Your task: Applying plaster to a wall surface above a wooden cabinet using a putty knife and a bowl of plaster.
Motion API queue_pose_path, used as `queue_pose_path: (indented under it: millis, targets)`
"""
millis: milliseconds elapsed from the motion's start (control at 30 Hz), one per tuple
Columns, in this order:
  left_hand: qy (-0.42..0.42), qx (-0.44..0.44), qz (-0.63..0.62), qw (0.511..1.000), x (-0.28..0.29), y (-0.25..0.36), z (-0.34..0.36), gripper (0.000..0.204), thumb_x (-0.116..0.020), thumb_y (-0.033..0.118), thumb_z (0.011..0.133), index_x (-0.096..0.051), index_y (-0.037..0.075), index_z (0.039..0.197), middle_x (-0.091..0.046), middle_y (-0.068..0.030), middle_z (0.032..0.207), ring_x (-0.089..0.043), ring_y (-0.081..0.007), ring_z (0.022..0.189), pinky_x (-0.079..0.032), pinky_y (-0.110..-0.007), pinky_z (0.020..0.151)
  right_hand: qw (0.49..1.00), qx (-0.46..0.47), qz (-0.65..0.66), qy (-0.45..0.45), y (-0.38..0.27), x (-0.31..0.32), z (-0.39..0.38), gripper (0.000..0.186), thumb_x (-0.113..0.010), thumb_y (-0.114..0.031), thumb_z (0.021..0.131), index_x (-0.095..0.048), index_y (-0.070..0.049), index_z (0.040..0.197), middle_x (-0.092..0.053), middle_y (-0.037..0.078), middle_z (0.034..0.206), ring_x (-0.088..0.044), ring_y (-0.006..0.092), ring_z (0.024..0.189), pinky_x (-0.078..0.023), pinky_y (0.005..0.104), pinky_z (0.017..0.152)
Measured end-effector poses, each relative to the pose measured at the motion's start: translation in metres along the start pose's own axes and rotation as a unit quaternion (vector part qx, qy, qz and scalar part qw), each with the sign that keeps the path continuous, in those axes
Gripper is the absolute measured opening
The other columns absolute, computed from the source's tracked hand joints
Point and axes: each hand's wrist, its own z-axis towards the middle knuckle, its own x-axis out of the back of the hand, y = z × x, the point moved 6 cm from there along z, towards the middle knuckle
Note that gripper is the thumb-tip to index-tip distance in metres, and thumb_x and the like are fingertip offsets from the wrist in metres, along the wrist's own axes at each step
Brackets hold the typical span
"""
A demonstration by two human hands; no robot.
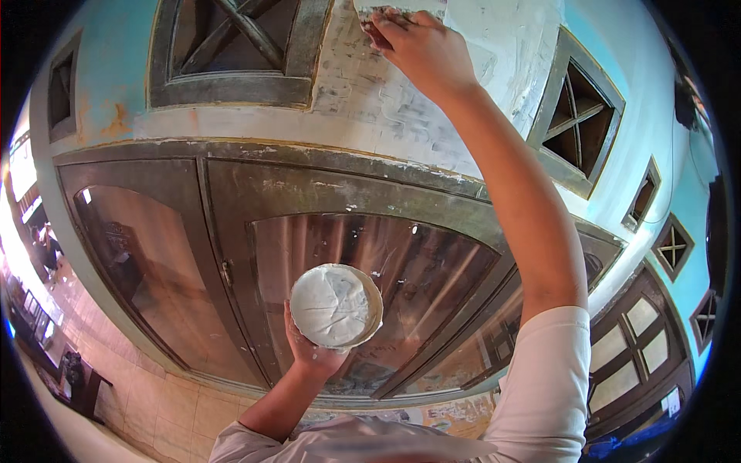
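- Left hand (319,355), 7 o'clock: clasped beneath round, pale bowl (376,306) of white paste (332,305).
- Right hand (429,51), 12 o'clock, well apart: gripping flat, pale tool (403,4), partly out of view.
- Brown, wood-framed glazed panel (309,190): behind bowl.

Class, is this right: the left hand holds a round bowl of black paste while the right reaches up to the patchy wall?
Wrong colour: the head view shows white paste in the round bowl the left hand holds. The rest stands.
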Motion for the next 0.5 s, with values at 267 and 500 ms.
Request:
queue_pose_path:
  millis: [267, 500]
  targets:
    - [0.073, 0.001, -0.058, 0.996, 0.015, 0.017, -0.024, 0.072, -0.032, 0.070, 0.096, -0.051, 0.020, 0.144, -0.052, -0.0017, 0.145, -0.050, -0.0311, 0.133, -0.038, -0.055, 0.111, 0.992, -0.004, 0.081, 0.098, 0.028, 0.056, 0.020, 0.030, -0.062, -0.011, 0.090, -0.069, -0.012, 0.119, -0.072, 0.007, 0.111, -0.066, 0.0249, 0.099, -0.054, 0.0401, 0.082]
    - [0.056, -0.013, -0.008, 0.998, 0.007, 0.009, -0.025, 0.071, -0.036, 0.070, 0.095, -0.048, 0.023, 0.146, -0.050, -0.0024, 0.148, -0.047, -0.0321, 0.136, -0.034, -0.056, 0.114, 0.998, -0.016, 0.059, 0.027, 0.038, 0.037, 0.035, 0.034, -0.060, -0.014, 0.091, -0.065, -0.012, 0.125, -0.068, 0.007, 0.116, -0.062, 0.0271, 0.105, -0.050, 0.0428, 0.090]
